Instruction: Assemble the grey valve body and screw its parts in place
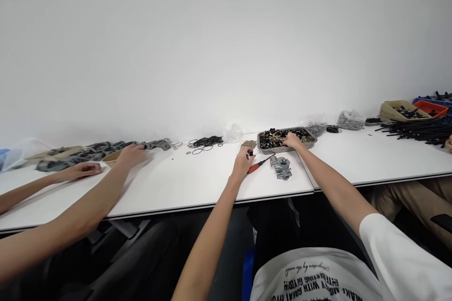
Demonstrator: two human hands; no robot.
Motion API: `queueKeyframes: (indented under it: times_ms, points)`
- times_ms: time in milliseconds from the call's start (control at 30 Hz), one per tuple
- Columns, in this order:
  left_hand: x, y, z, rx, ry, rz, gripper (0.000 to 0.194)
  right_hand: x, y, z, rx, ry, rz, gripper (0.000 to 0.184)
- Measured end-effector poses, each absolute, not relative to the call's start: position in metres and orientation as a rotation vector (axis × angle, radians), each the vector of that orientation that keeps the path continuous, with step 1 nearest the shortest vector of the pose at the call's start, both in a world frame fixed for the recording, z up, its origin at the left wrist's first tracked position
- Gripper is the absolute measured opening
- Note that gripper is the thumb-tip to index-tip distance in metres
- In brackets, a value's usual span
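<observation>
My left hand point(243, 160) rests on the white table point(197, 183) with fingers curled around a small dark part, just left of a red-handled screwdriver point(259, 165). My right hand point(292, 140) reaches into a grey metal tray point(263, 147) full of small black and brass parts; its fingers are bent down among them and what they hold is hidden. A grey cast metal housing point(281, 167) lies on the table in front of the tray, between my two arms.
A co-worker's two arms reach in from the left, their hands point(131, 154) at a row of grey castings point(102, 149). Black O-rings point(205, 143), plastic bags point(349, 120), black rods point(416, 130) and orange and blue bins point(429, 108) line the back. Another person's knee shows at right.
</observation>
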State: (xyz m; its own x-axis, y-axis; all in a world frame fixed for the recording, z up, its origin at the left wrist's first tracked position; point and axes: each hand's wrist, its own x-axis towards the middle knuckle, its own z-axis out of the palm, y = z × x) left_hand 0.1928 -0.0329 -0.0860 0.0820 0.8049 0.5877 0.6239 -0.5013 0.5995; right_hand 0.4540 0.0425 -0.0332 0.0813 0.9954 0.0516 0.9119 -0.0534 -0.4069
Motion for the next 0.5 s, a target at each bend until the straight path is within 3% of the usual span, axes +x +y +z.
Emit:
queueKeyframes:
  times_ms: [200, 500]
  points:
    - [0.193, -0.034, -0.084, 2.193, 1.420, 1.420, 0.009, 0.451, 0.046, -0.025, -2.109, -1.896, 0.319, 0.039]
    - [0.192, -0.032, -0.086, 2.195, 1.423, 1.397, 0.010, 0.461, 0.034, -0.011, -1.951, -2.213, 0.281, 0.024]
